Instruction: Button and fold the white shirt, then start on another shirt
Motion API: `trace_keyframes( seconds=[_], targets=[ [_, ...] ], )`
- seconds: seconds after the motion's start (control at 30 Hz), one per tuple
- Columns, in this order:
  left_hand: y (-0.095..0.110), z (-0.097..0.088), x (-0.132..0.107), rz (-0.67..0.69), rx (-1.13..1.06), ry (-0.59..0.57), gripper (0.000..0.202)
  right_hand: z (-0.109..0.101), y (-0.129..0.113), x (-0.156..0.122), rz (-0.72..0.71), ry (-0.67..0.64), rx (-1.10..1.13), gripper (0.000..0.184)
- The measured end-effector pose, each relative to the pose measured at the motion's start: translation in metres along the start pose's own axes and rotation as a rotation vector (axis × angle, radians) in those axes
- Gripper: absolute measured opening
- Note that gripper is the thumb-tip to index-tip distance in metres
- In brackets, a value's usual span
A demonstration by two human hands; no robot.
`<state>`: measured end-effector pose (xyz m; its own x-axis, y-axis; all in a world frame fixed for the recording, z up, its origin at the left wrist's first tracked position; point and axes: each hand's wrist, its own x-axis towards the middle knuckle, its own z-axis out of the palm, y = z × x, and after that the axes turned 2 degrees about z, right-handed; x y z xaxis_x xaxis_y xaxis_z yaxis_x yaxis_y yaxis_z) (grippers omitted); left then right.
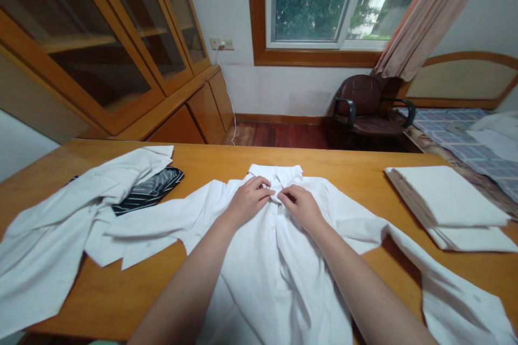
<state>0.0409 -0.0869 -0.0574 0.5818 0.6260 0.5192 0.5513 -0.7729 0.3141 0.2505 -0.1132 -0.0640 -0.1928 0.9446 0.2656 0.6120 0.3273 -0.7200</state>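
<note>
A white shirt [279,275] lies spread face up on the wooden table [356,164], collar [275,171] toward the far edge and sleeves out to both sides. My left hand [247,200] and my right hand [300,205] meet just below the collar. Both pinch the front placket at the top of the shirt, fingers curled and closed on the cloth.
A crumpled white garment [60,215] covers a black striped cloth [150,188] on the table's left. Folded white shirts [449,202] are stacked at the right. Beyond the table stand a wooden glass-door cabinet [121,48], a brown office chair [366,108] and a bed [465,124].
</note>
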Motion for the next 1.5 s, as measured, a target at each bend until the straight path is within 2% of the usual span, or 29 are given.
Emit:
trace_keyframes(
  seconds=[0.7,0.93,1.13,1.27,1.5],
  targets=[
    [-0.0005,0.0015,-0.0006,0.000,-0.025,-0.025,0.014,0.0002,-0.0005,0.0001,0.007,-0.011,-0.007,0.012],
    [-0.0011,0.0032,-0.0005,-0.006,-0.073,-0.007,0.016,0.0012,0.0020,-0.0001,0.001,-0.015,-0.006,0.012],
    [-0.0004,0.0011,0.0000,-0.018,-0.093,0.008,0.025,0.0008,0.0018,0.0003,-0.001,-0.015,-0.001,0.011],
    [0.0005,-0.0022,-0.0001,-0.038,-0.110,0.026,0.020,0.0005,0.0006,0.0002,-0.002,-0.011,-0.002,0.010],
    [-0.0025,-0.0009,-0.0012,-0.036,-0.118,-0.032,0.020,0.0003,-0.0013,0.0002,-0.011,-0.005,-0.063,0.004]
  ],
)
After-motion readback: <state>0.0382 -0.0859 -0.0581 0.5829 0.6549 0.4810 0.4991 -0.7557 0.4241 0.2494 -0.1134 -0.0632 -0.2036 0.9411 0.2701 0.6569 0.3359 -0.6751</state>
